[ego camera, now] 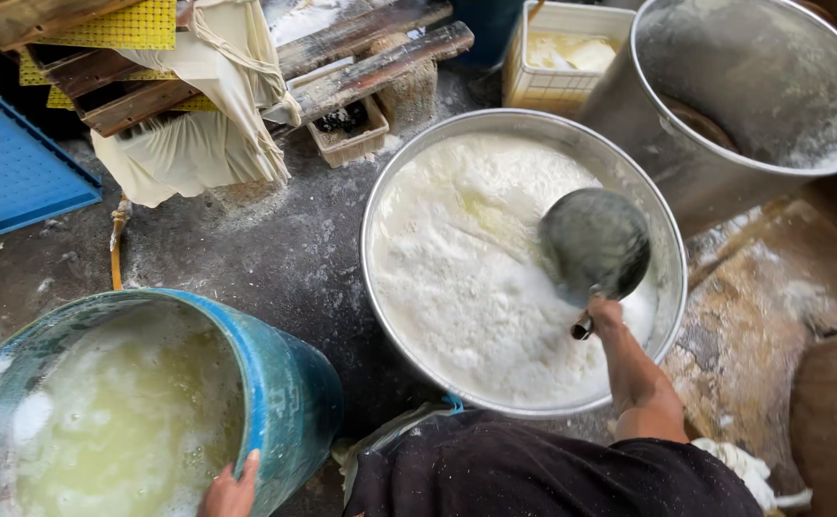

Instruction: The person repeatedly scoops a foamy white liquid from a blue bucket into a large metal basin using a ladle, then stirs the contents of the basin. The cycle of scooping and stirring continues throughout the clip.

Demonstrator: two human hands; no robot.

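While the right hand (606, 313) closes its fingers around one ladle (594, 245) over one steel basin (669, 251) of white foam, the left hand (231, 490) presses together fingers on one blue bucket (294, 393) rim.

Blue tray (7, 172), yellow crate (562, 57), draped cloth (198, 134)

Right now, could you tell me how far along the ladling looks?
Done: the blue bucket already holds yellowish liquid with foam, almost to its rim. In hand: the right hand grips a ladle over the steel basin, while the left hand steadies the bucket's edge. Left: the basin is nearly full of white froth.
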